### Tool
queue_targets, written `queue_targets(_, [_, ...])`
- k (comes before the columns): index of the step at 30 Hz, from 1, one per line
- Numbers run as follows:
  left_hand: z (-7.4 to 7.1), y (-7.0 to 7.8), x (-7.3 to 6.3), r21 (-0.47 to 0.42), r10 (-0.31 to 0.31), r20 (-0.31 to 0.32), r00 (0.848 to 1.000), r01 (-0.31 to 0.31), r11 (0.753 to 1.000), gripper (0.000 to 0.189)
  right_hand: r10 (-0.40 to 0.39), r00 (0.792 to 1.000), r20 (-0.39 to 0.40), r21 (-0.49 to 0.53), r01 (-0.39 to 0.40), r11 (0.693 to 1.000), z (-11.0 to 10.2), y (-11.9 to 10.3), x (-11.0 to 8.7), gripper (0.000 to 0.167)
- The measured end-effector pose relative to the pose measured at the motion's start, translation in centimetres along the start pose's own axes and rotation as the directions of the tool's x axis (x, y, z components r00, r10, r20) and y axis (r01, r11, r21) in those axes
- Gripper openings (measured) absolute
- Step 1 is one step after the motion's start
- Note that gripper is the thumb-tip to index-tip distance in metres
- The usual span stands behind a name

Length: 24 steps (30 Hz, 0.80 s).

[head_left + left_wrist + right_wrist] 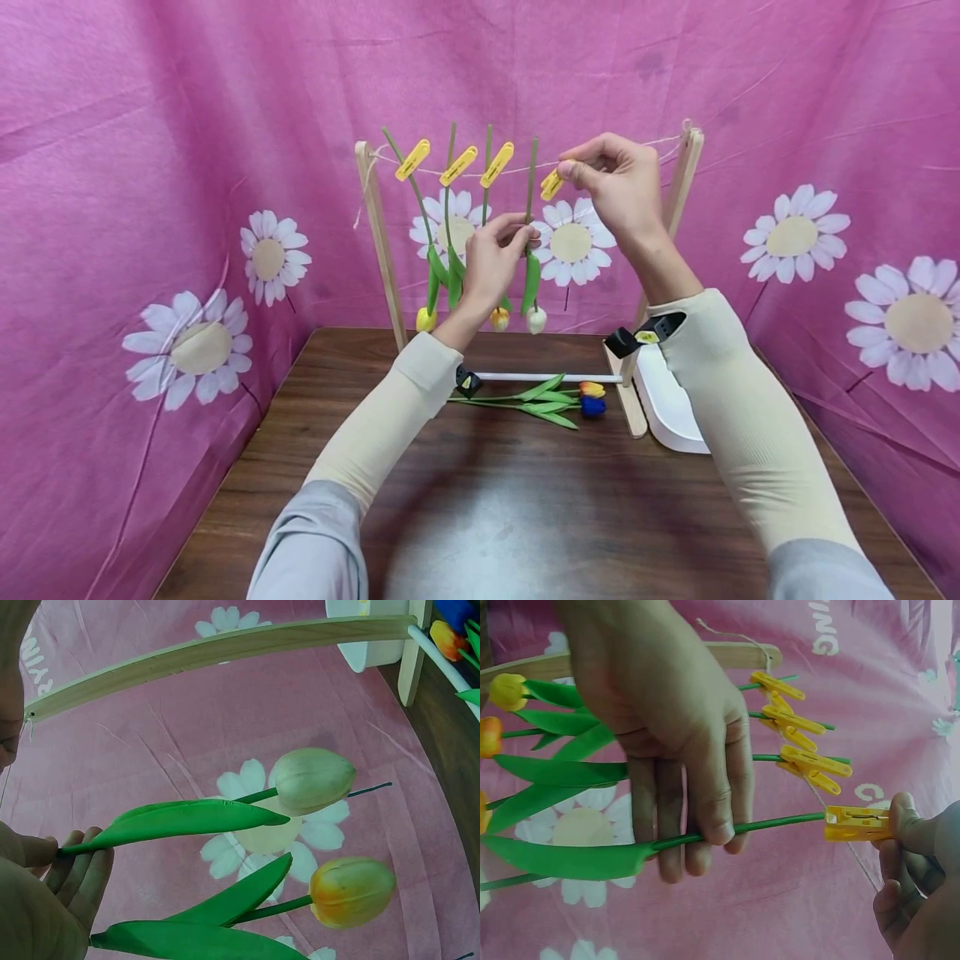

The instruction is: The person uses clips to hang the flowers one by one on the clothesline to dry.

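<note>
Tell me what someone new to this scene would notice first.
Probably the three yellow clothespins in a row on the string, each holding a tulip head-down before the pink daisy backdrop. Just below them in the head view, the left hand pinches the stem of a white tulip, while the right hand holds another yellow clothespin near it. A blue tulip and an orange-yellow one lie on the table below.

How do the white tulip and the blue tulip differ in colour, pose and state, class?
The white tulip has a pale bloom; the blue tulip's is deep blue. The white tulip points bloom down, pinched by the left hand; the blue tulip lies unheld on the table. Both have green stems.
</note>
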<state>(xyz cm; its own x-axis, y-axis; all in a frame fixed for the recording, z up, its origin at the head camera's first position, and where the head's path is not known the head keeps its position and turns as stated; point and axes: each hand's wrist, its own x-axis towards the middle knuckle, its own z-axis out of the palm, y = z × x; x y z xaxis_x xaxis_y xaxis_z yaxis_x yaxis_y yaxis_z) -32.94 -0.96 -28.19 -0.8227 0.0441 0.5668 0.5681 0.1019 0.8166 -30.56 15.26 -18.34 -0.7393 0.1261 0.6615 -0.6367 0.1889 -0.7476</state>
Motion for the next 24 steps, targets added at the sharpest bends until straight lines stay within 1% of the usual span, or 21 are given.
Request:
queue_targets(4, [0.1, 0.0, 0.0, 0.007, -0.002, -0.005, 1.0, 0.002, 1.0, 0.02, 0.013, 1.0, -0.017, 0.084, -0.011, 0.996, 0.4, -0.5, 1.0, 0.014])
queue_targets(7, [0.2, 0.1, 0.1, 0.01, -0.002, -0.014, 1.0, 0.002, 1.0, 0.019, 0.04, 0.999, -0.031, 0.119, -0.036, 0.992, 0.6, -0.7, 1.6, 0.012])
queue_targets(15, [0.3, 0.2, 0.3, -0.028, -0.012, -0.023, 1.0, 0.012, 1.0, 0.018, 0.105, 0.994, -0.04, 0.113, -0.1, 0.989, 1.4, -0.6, 2.9, 0.013])
queue_targets(18, [0.4, 0.2, 0.3, -0.031, -0.015, -0.026, 1.0, 0.014, 0.999, 0.018, 0.126, 0.992, -0.031, 0.122, -0.122, 0.985, 1.7, -0.5, 3.0, 0.012])
queue_targets(24, [0.4, 0.4, 0.3, -0.004, -0.009, -0.026, 1.0, 0.009, 1.0, 0.018, 0.185, 0.983, -0.009, 0.139, -0.182, 0.973, 2.0, -0.2, 2.8, 0.01])
